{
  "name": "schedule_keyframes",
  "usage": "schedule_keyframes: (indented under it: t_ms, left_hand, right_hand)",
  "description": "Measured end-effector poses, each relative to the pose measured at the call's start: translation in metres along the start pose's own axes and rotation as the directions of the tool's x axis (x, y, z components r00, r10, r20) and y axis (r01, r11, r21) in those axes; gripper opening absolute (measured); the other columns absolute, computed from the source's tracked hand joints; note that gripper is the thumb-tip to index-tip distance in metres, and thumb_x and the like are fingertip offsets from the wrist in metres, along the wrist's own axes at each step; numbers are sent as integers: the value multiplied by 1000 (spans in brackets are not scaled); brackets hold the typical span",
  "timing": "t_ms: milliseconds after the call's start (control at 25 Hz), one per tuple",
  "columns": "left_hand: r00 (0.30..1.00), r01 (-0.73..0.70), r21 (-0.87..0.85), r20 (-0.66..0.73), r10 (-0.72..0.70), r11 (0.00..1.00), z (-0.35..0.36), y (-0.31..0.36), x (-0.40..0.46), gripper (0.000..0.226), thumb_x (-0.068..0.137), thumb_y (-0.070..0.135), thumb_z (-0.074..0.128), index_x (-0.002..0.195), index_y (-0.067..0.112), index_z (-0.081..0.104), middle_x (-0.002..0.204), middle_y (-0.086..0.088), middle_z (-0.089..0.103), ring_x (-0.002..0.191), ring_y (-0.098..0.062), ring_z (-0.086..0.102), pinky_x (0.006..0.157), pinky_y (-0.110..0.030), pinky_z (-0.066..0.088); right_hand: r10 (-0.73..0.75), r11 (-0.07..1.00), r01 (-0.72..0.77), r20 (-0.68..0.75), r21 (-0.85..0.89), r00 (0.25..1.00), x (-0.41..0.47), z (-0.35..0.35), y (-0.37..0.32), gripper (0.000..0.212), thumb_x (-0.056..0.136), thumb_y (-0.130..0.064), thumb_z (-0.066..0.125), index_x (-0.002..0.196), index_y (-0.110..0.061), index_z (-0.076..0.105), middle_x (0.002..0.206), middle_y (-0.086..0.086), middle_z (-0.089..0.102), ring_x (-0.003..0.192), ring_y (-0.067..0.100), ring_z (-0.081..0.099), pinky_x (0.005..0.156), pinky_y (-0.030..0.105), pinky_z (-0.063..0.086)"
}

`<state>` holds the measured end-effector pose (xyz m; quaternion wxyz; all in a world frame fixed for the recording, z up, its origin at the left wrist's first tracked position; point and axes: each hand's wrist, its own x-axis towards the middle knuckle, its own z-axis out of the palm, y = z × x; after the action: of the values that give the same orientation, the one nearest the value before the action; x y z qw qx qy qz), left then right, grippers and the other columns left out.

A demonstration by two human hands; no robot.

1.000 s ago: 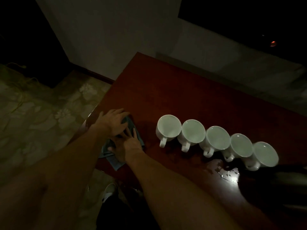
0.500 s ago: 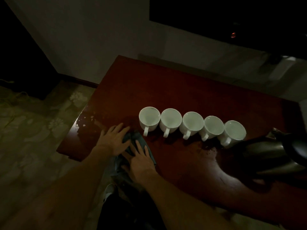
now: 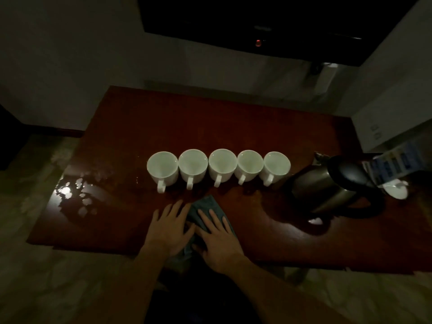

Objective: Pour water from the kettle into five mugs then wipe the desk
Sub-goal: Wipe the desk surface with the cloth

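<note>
Both hands lie flat on a dark teal cloth (image 3: 205, 212) near the front edge of the reddish-brown desk (image 3: 233, 127): the left hand (image 3: 171, 226) rests with straight, spread fingers partly on the cloth's left side and partly on the bare wood, and the right hand (image 3: 217, 239) presses down on the cloth's right half, fingers also straight and fanned, so neither hand curls round anything. The cloth sits bunched between and under the palms, its far corner pointing toward the mugs. Just beyond it stands a row of five white mugs (image 3: 218, 166), side by side and touching or nearly touching, all upright with handles turned toward the person; in the dim light their contents are hard to make out. To the right of the row, the steel kettle (image 3: 327, 185) with its black lid and handle stands on the desk, spout toward the mugs. Wet patches glint on the wood: a large puddle (image 3: 74, 195) at the left end of the desk, well apart from the cloth, and a darker wet sheen in front of the kettle. Beside the kettle at the right edge sit a small white dish (image 3: 396, 191) and a blue-and-white box (image 3: 395, 164)
</note>
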<state>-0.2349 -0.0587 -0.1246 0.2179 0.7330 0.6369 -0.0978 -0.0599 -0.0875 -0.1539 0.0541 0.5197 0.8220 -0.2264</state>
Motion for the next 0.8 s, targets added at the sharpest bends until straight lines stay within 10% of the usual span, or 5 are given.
schedule_keyframes:
  t_ms: [800]
  left_hand:
    - [873,-488,110,80,482,866,28,246,41,71,100,53,34,158,18,13,164,-5,16,150,-23,15,120,-47,13]
  right_hand:
    - [379,925,-381,-124,12,917,-160,-17,199,59,100,-57,29,154,-46,7,166,-11,-1,152,16,-10,123,42,-4]
